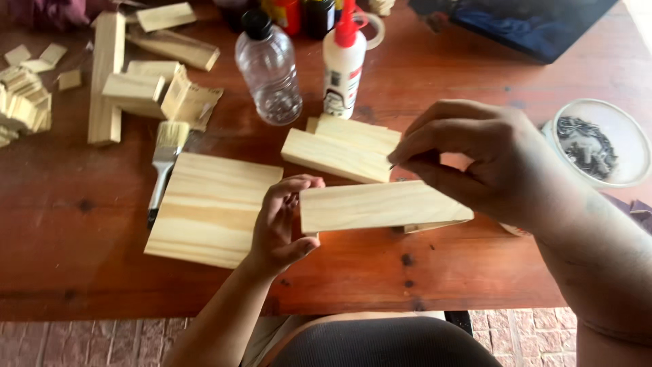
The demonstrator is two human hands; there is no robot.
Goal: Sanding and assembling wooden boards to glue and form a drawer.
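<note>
The left hand (280, 221) comes up from below, fingers curled around the end of a pine plank (380, 206). The right hand (475, 160) bends over this plank and pinches a small nail (393, 165).

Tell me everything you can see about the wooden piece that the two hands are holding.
The wooden piece is a pale, flat rectangular board that looks like pine, with fine straight grain running along its length. It lies nearly level above the reddish table. The left hand grips its left end; the right hand is over its right part, pinching something thin and dark at the top edge.
</note>
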